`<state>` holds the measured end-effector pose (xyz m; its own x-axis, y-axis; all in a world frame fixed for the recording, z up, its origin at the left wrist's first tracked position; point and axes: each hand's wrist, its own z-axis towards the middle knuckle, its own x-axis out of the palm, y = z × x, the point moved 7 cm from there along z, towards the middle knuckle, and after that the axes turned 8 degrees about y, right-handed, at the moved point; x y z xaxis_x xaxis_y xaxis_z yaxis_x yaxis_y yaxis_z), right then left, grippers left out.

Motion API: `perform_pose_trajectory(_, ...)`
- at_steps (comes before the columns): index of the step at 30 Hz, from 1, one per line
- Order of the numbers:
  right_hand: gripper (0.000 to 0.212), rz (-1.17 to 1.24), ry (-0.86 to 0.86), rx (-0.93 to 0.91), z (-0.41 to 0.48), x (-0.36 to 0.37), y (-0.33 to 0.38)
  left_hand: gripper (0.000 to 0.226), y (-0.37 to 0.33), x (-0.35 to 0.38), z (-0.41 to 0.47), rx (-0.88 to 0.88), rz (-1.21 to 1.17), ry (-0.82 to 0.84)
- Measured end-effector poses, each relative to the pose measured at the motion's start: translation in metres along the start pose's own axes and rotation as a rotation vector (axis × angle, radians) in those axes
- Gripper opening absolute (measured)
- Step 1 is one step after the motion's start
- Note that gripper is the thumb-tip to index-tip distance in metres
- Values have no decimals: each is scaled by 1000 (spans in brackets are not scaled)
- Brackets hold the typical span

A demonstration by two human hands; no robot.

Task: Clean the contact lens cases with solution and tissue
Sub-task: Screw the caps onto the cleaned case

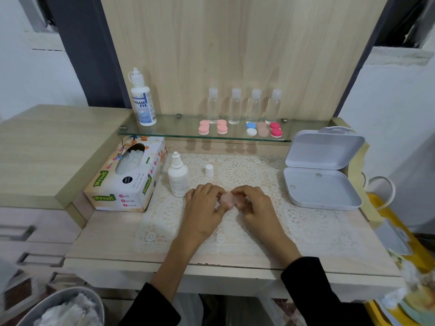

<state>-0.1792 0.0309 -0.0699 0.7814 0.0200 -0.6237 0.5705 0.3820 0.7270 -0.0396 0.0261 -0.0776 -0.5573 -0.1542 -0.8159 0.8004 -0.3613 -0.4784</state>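
Note:
A pale pink contact lens case [227, 198] sits between both hands above the lace mat [237, 171]. My left hand [204, 208] grips its left end, with a bit of white tissue showing under the fingers. My right hand [253, 203] pinches its right end. A small white solution bottle [178, 176] stands uncapped just left of my hands, its white cap [209, 170] upright on the mat behind. A tissue box [127, 177] lies at the left. Several more lens cases [240, 129], pink, blue-white, beige and red, rest on the glass shelf [164, 132].
A tall solution bottle [143, 100] and several clear small bottles [244, 105] stand on the shelf. An open white plastic box [322, 175] lies at the right. A bin with used tissues [68, 309] is at the lower left. Drawers lie left of the desk.

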Motion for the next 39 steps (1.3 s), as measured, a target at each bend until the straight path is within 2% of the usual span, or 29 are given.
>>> perform_pose_trajectory(5,37,16,0,20,-1,0,-1,45,-3,-2,0,-1,31,-4)
perform_pose_trajectory(9,37,3,-7,10,-1,0,1,35,-7,1,-2,38,102,32)
perform_pose_trajectory(14,36,6,-2,13,-1,0,0,24,-4,-2,-1,13,12,15)
perform_pose_trajectory(17,37,8,4,17,-1,1,-1,34,-2,-1,0,12,-25,14)
perform_pose_trajectory(25,42,27,4,38,-1,1,-2,36,-1,-2,1,-14,-83,-9)
perform_pose_trajectory(29,42,12,2,35,-1,1,-3,55,-7,-2,-1,11,-23,9)
perform_pose_trajectory(35,40,18,2,27,-1,-1,1,32,-6,-1,-1,22,16,23)
perform_pose_trajectory(39,40,33,-3,34,-2,-1,3,29,-3,-2,0,-5,-52,19)
